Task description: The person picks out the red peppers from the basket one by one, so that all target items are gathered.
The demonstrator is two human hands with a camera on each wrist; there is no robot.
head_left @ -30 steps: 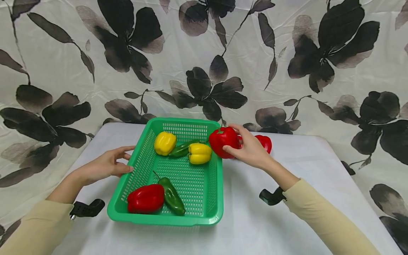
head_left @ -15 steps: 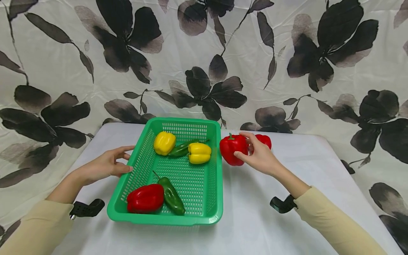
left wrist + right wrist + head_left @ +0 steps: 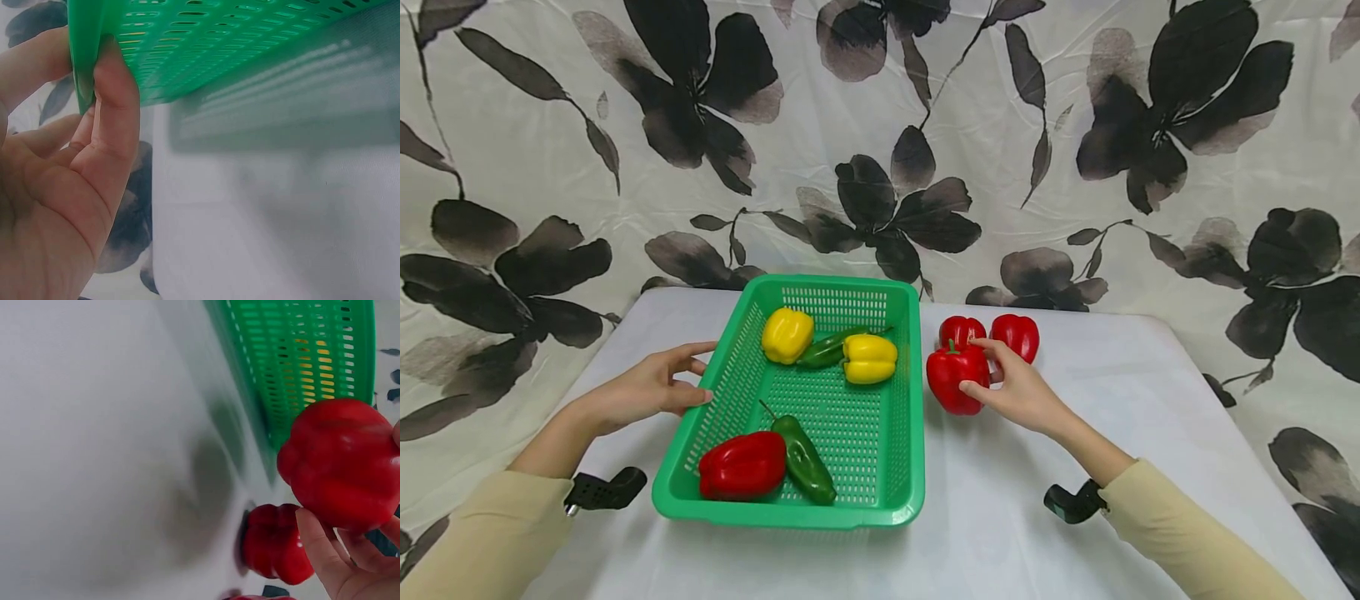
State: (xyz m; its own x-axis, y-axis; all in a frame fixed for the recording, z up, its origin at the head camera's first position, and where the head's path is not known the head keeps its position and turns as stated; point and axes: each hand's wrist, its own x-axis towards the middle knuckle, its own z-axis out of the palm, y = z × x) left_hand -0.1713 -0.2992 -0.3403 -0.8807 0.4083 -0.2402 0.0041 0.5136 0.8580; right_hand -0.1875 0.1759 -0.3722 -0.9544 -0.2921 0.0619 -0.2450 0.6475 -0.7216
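My right hand (image 3: 1017, 392) grips a red bell pepper (image 3: 957, 379), stem up, just outside the basket's right side. In the right wrist view that red bell pepper (image 3: 344, 465) hangs above the table, with its shadow apart from it. The left hand (image 3: 643, 387) pinches the left rim of a green plastic basket (image 3: 919, 433); in the left wrist view the thumb and fingers lie on either side of that rim (image 3: 84, 62). Inside the basket are two yellow bell peppers (image 3: 787, 336) (image 3: 870, 360), two long green peppers (image 3: 805, 460) (image 3: 832, 348) and one red bell pepper (image 3: 742, 467).
Two more red bell peppers (image 3: 962, 330) (image 3: 1016, 336) stand on the white table (image 3: 1000, 517), behind the right hand. A floral cloth (image 3: 880, 108) hangs behind the table's back edge. Black wrist cameras sit on both sleeves.
The right hand has carried its red bell pepper from over the basket's right rim rightward and toward me. The two red peppers behind are now more exposed. The left hand has stayed put.
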